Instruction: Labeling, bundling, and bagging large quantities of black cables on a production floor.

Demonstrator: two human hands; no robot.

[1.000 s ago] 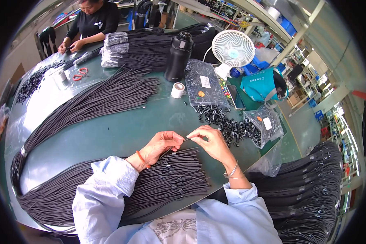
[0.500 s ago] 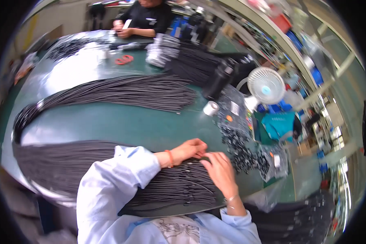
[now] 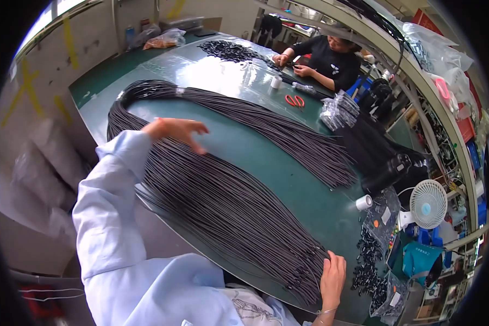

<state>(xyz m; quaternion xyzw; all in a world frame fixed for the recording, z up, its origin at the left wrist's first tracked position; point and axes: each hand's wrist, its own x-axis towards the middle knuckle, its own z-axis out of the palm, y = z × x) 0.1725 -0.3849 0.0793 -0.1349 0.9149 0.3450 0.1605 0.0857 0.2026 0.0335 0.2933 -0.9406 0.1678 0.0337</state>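
Observation:
A thick bundle of long dark cables [image 3: 217, 201] lies in a bend on the green table, its near limb spread wide. My left hand [image 3: 179, 132] is over the near limb, close to the bend, with thumb and fingers apart and nothing held. At the near right end, my right hand [image 3: 333, 277] rests upright beside the cable tips [image 3: 304, 271], its fingers stretched out and holding nothing I can see. The far limb of the bundle [image 3: 266, 119] runs to the right, bound near the bend by a pale band [image 3: 180, 92].
Small black parts [image 3: 367, 261] lie scattered by plastic bags at the right. A white roll [image 3: 364, 202], a black bottle [image 3: 388, 171] and a white fan [image 3: 427, 204] stand nearby. Red-handled scissors [image 3: 294, 101] lie farther off. Across the table a person [image 3: 331, 62] handles a small dark item.
The view has turned left. My left hand has left the cable ends beside my right hand and reached left toward the bend. My right hand has shifted to the side of the tips.

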